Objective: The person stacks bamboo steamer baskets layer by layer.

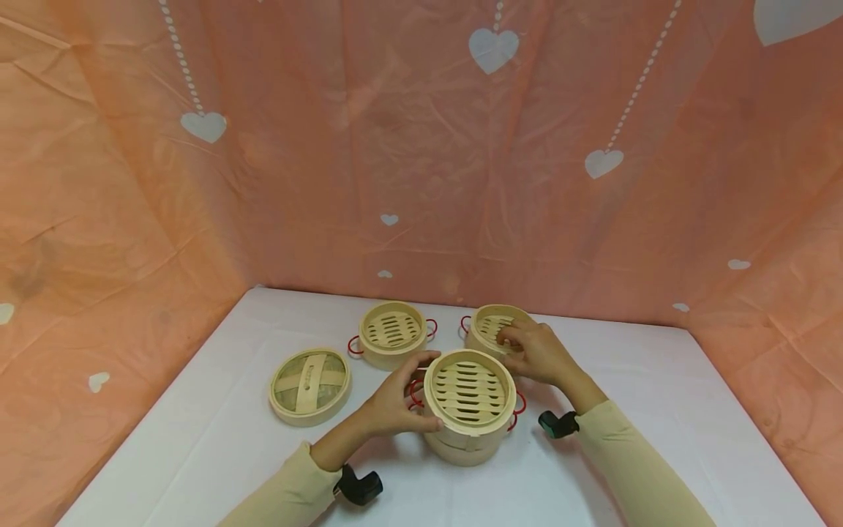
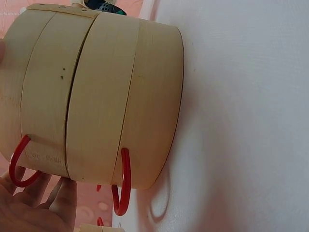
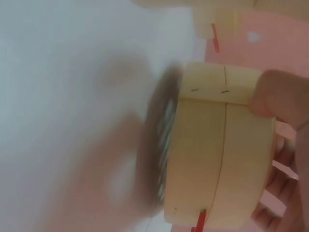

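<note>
Two bamboo steamer baskets (image 1: 469, 439) stand stacked near the front, slatted floor of the upper one facing up. My left hand (image 1: 399, 399) holds this stack from the left, thumb at the front of the upper basket and fingers behind by a red handle (image 2: 126, 181). Behind it to the right, my right hand (image 1: 541, 353) grips another steamer basket (image 1: 486, 329), thumb on its side and fingers over the rim. In the right wrist view that basket (image 3: 198, 154) shows part of its slatted underside above the white table.
A further steamer basket (image 1: 394, 359) with red handles sits at the back, left of the one in my right hand. The round bamboo lid (image 1: 306, 419) lies on the left of the white table (image 1: 217, 446). Pink cloth (image 1: 421, 168) hangs behind the table.
</note>
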`<action>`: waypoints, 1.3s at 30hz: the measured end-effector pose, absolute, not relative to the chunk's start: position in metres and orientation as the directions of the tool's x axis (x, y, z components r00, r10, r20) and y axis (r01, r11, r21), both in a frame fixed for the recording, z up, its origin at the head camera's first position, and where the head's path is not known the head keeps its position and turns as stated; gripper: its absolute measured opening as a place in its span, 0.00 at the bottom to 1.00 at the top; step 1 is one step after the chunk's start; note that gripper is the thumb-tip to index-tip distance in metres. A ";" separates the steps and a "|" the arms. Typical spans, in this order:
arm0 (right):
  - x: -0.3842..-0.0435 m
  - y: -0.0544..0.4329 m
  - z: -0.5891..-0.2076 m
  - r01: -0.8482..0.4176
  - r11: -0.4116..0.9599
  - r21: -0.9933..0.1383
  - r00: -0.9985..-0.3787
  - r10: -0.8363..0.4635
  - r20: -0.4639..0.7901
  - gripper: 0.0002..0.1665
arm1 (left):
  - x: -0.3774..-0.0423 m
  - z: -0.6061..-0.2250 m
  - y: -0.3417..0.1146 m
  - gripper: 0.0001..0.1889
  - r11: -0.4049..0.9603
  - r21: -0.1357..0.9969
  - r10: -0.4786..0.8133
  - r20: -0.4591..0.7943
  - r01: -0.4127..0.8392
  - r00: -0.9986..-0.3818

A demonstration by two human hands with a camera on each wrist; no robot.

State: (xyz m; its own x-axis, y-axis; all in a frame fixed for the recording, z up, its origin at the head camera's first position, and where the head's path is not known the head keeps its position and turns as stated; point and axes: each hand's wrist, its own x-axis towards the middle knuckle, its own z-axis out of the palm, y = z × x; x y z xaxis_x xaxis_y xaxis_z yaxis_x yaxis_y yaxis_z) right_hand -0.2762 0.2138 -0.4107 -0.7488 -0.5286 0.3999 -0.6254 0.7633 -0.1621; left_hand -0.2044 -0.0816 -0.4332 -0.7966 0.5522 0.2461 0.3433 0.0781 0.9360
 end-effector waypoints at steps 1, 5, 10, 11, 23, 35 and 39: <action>-0.275 0.214 -0.410 -0.624 0.765 -0.160 -0.749 -0.526 0.403 0.15 | -0.204 -0.433 -0.082 0.50 0.076 0.937 0.553 0.246 0.342 -0.796; -0.275 0.217 -0.407 -0.623 0.768 -0.150 -0.744 -0.521 0.418 0.15 | -0.204 -0.433 -0.081 0.51 0.069 0.940 0.551 0.242 0.333 -0.798; -0.275 0.220 -0.402 -0.643 0.756 -0.124 -0.711 -0.530 0.462 0.15 | -0.203 -0.431 -0.081 0.51 0.074 0.942 0.550 0.236 0.328 -0.801; -0.275 0.221 -0.401 -0.651 0.750 -0.119 -0.701 -0.533 0.474 0.15 | -0.203 -0.431 -0.081 0.51 0.077 0.941 0.550 0.236 0.330 -0.801; -0.268 0.221 -0.382 -0.648 0.754 -0.106 -0.685 -0.517 0.514 0.14 | -0.206 -0.433 -0.082 0.51 0.109 0.923 0.551 0.253 0.369 -0.795; -0.256 0.217 -0.362 -0.654 0.749 -0.106 -0.670 -0.509 0.540 0.13 | -0.207 -0.432 -0.082 0.51 0.139 0.906 0.553 0.264 0.400 -0.790; -0.252 0.215 -0.356 -0.670 0.733 -0.113 -0.650 -0.507 0.567 0.12 | -0.206 -0.430 -0.082 0.51 0.133 0.911 0.556 0.257 0.390 -0.791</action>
